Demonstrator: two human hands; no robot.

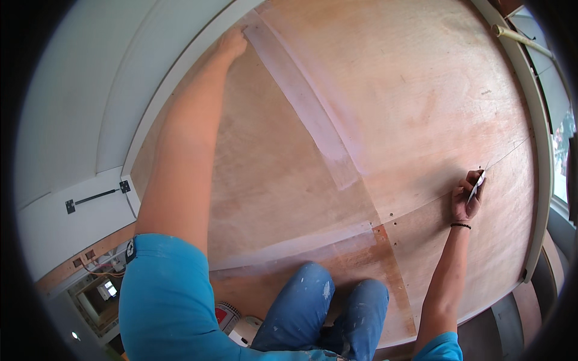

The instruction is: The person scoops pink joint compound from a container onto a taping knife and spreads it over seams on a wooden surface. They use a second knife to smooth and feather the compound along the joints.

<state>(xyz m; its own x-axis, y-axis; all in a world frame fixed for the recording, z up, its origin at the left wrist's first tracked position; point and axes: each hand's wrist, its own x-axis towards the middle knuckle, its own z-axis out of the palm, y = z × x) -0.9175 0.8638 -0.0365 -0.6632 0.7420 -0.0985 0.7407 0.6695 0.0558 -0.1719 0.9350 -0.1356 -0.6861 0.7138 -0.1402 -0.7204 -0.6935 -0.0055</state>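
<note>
My left hand (233, 43) reaches far up the plywood panel (271, 138), its fingers curled at the upper end of a pale, see-through strip of tape (295, 90). Whether they pinch the strip's end is too small to tell. The strip lies along a seam, and a smeared whitish band runs beside it. My right hand (465, 201), with a dark bead bracelet at the wrist, is closed around a thin silvery blade tool (476, 186). That hand is over the panel's right part, close to a fine seam line running to the right edge.
A second whitish band (295, 245) crosses the panel near my knees (304, 301). Several small dark holes dot the seams. A white frame edges the panel. At lower left are a hinged strut (96, 197), wires and an opening. A bucket (226, 317) stands beside my leg.
</note>
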